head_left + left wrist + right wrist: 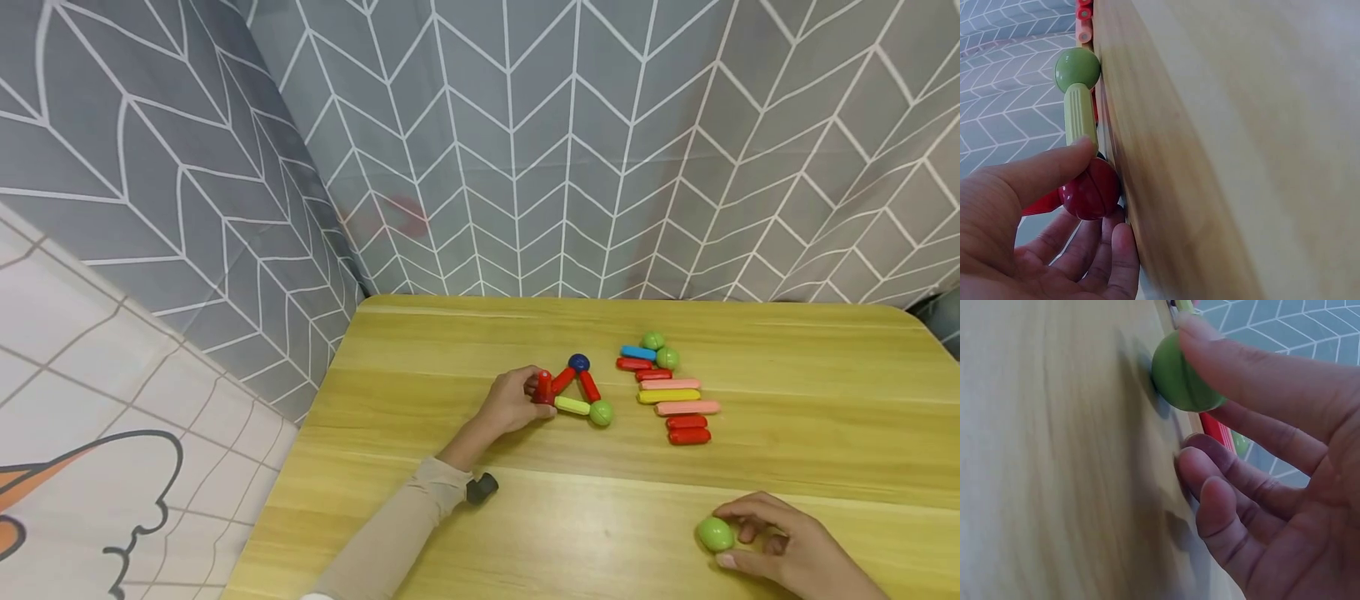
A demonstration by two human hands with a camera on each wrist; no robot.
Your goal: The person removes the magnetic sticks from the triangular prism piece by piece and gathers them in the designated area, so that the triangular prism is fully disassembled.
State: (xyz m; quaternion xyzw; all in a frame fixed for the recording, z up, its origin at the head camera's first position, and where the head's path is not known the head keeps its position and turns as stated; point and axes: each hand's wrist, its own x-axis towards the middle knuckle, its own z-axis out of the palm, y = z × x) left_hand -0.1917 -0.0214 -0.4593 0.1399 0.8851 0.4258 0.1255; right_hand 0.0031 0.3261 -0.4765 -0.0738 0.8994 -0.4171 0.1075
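Note:
My left hand (512, 402) grips a dark red ball (1091, 190) between thumb and fingers. That ball is one corner of a triangle of sticks and balls on the table. A blue ball (578, 362) and a green ball (601, 413) form its other corners. Two red sticks (590, 386) and a pale yellow-green stick (572, 406) make the sides. Another red stick (544, 383) stands up from the dark red ball. At the front right, my right hand (787, 542) pinches a separate green ball (1186, 374) between thumb and forefinger, close over the table.
Right of the triangle lie loose sticks in a column: a blue stick (638, 352), a yellow stick (669, 396), pink sticks (687, 407) and several red ones (688, 436). Two green balls (667, 358) lie beside them. A patterned grey curtain (540, 150) hangs behind the wooden table (585, 517).

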